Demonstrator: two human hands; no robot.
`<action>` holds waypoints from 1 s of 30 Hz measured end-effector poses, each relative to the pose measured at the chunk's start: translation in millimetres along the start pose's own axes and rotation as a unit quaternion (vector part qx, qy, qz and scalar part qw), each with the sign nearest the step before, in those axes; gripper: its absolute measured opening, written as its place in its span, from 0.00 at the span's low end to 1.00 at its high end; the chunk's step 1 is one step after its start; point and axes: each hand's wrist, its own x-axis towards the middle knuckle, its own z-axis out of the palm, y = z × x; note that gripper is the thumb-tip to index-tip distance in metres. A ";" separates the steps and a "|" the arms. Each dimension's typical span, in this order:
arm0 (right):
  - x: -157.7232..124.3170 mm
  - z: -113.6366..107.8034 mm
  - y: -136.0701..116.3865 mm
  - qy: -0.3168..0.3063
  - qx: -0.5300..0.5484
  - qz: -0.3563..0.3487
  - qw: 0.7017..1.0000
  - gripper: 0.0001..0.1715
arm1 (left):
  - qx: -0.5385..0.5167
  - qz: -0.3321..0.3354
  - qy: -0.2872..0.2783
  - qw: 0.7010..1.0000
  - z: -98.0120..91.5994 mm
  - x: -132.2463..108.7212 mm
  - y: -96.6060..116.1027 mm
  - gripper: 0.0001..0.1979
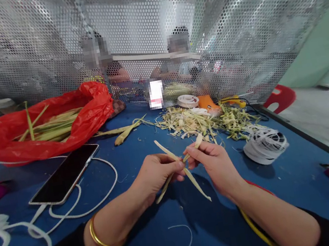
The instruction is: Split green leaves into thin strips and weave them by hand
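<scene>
Two pale green leaf strips (196,183) cross each other between my hands, above the blue table (159,238). My left hand (159,172) pinches them close to the crossing, with thumb and fingers pressed together. One strip end sticks out below its fingers. My right hand (211,161) is closed on the upper right part of one strip, whose tip rises above the thumb. The fingertips of both hands are almost touching. A short white thread (189,235) lies on the table below them.
A red plastic bag (5,140) of long leaves stands at the left, behind a phone (67,176) with white cables. Plant scraps (183,121) and a white string roll (264,147) lie right. Behind a perforated screen (140,21) people sit.
</scene>
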 end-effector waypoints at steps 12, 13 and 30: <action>-5.2 -5.4 -1.2 -0.044 -0.350 -0.112 0.929 0.13 | -0.059 0.056 0.054 0.995 -3.9 -0.7 4.1 0.12; -6.8 -5.1 -1.0 -0.042 -0.365 -0.142 0.919 0.13 | -0.059 0.058 0.061 0.995 -3.4 0.1 3.1 0.11; 2.3 0.8 -0.7 -0.039 -0.003 0.041 0.998 0.17 | -0.012 0.107 -0.019 0.994 7.2 -5.5 -4.4 0.09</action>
